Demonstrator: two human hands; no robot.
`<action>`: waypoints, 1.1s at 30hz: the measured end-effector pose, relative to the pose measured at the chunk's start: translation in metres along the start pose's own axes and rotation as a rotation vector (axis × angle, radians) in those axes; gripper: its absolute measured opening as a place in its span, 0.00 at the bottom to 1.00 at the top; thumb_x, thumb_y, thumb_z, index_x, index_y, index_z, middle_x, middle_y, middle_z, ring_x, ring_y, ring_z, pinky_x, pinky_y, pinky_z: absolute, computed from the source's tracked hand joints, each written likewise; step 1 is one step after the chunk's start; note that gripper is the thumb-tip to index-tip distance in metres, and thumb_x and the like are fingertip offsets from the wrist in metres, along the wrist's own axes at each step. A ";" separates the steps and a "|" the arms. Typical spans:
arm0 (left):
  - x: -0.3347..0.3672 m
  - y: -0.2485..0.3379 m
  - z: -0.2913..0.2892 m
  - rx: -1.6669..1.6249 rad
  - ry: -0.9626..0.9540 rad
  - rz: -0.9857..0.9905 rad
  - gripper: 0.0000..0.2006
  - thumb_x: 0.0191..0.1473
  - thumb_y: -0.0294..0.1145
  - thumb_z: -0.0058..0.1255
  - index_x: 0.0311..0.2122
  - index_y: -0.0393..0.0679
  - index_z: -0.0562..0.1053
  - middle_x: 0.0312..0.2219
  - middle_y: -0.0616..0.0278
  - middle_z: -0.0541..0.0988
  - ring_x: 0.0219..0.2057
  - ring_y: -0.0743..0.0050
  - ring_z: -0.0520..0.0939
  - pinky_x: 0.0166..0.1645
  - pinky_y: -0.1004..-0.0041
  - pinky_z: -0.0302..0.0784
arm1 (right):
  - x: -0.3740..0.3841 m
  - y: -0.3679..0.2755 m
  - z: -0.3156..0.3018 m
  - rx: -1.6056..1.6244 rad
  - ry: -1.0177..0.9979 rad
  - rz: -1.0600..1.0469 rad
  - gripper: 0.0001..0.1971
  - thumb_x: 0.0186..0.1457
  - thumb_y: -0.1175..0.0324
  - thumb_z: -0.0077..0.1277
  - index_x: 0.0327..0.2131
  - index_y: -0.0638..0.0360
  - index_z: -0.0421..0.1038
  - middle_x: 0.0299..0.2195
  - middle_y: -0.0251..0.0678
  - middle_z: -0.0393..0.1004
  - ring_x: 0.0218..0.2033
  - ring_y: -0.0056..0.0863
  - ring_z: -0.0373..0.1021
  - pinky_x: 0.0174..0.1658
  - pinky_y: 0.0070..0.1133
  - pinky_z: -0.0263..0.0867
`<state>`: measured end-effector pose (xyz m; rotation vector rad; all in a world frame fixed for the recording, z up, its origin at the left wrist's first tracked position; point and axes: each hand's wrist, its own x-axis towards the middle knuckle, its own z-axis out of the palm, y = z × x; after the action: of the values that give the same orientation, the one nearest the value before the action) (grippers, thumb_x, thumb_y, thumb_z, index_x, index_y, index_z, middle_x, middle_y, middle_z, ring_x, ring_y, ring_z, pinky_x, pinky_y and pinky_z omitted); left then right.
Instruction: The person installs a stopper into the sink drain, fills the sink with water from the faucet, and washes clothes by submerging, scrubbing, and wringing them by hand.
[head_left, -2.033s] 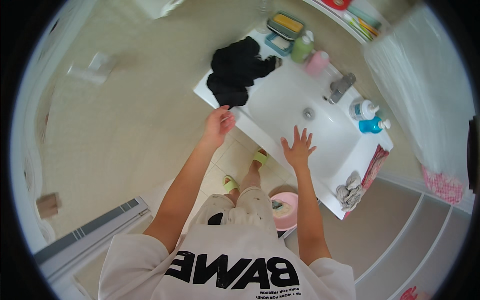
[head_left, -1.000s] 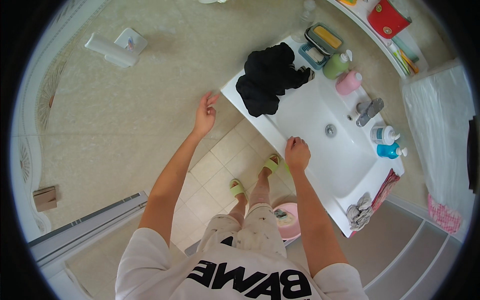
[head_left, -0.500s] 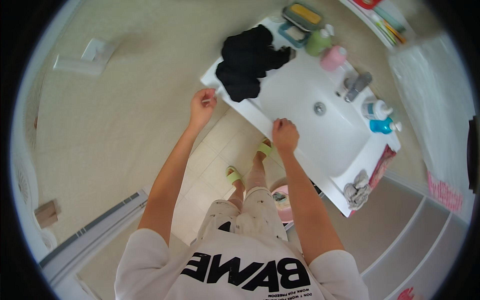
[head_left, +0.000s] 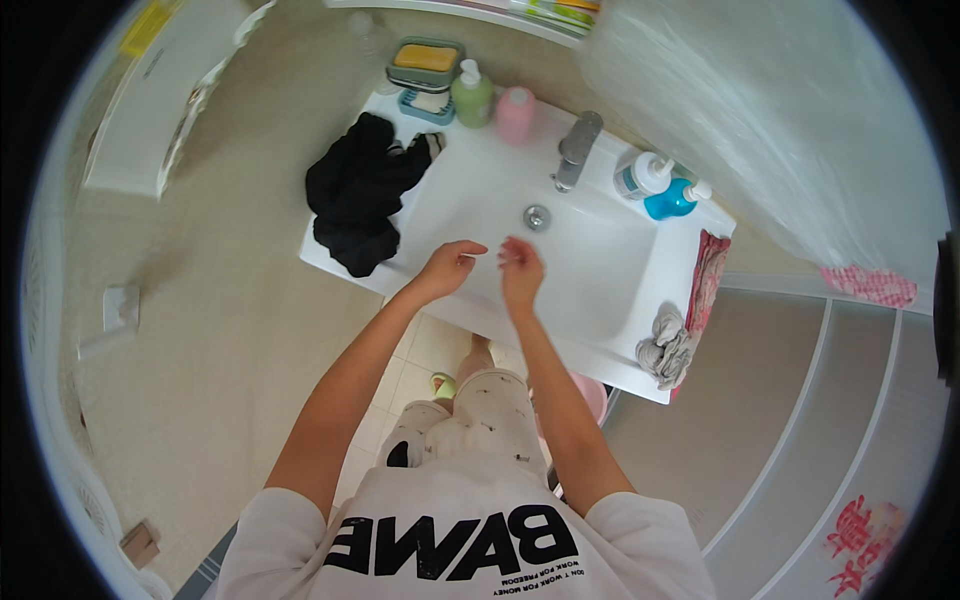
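Over the front of the white sink (head_left: pixel 590 290), my two hands face each other with a small gap between them. My left hand (head_left: pixel 448 270) has its fingers stretched toward the right, thumb apart, and nothing shows in it. My right hand (head_left: pixel 522 278) is raised with bent, blurred fingertips; whether they hold anything small cannot be made out. A bunched black cloth garment (head_left: pixel 362 195) lies on the sink's left ledge, nearest to my left hand. Behind my hands are the drain (head_left: pixel 537 218) and the grey faucet (head_left: pixel 577 152).
Along the back edge stand a soap dish (head_left: pixel 425 62) with a yellow bar, a green pump bottle (head_left: pixel 472 98), a pink bottle (head_left: pixel 515 115), a white pump bottle (head_left: pixel 643 176) and a blue one (head_left: pixel 672 200). A grey cloth (head_left: pixel 667 348) and a red cloth (head_left: pixel 708 275) lie at right.
I have turned and come closer to the sink. My left hand, which held a small white thing beside the sink, is now over it; my right hand has left the front rim.
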<state>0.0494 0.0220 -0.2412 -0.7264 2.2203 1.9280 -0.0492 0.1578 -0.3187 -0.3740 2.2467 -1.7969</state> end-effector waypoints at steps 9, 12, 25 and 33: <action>0.124 0.035 0.031 -1.122 0.026 -0.354 0.16 0.62 0.33 0.38 0.49 0.32 0.68 0.43 0.50 0.75 0.45 0.60 0.77 0.51 0.66 0.76 | 0.158 -0.155 -0.064 0.710 -0.350 0.394 0.16 0.54 0.80 0.40 0.47 0.76 0.65 0.42 0.42 0.70 0.43 0.30 0.69 0.55 0.26 0.67; 0.165 0.039 0.044 -1.212 -0.082 -0.303 0.15 0.63 0.34 0.38 0.47 0.32 0.67 0.41 0.53 0.73 0.42 0.62 0.77 0.49 0.68 0.77 | 0.170 -0.168 -0.072 0.810 -0.411 0.414 0.18 0.54 0.79 0.40 0.48 0.79 0.63 0.44 0.45 0.69 0.47 0.34 0.68 0.60 0.28 0.63; 0.222 0.017 0.066 -0.610 -0.159 -0.431 0.11 0.59 0.37 0.44 0.28 0.42 0.70 0.24 0.64 0.74 0.26 0.72 0.75 0.31 0.73 0.74 | 0.100 -0.005 -0.065 0.778 0.181 0.846 0.13 0.60 0.65 0.44 0.39 0.66 0.71 0.32 0.37 0.74 0.36 0.27 0.72 0.42 0.22 0.71; 0.177 0.006 -0.072 -0.648 -0.038 -0.347 0.13 0.62 0.36 0.42 0.45 0.39 0.73 0.40 0.60 0.78 0.41 0.69 0.79 0.50 0.71 0.75 | 0.170 0.018 0.060 0.829 -0.142 0.594 0.09 0.58 0.68 0.48 0.36 0.63 0.72 0.31 0.35 0.73 0.33 0.25 0.71 0.44 0.23 0.71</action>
<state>-0.0926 -0.0960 -0.2912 -1.0469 1.3013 2.4258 -0.1888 0.0484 -0.3542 0.2881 1.1568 -2.0341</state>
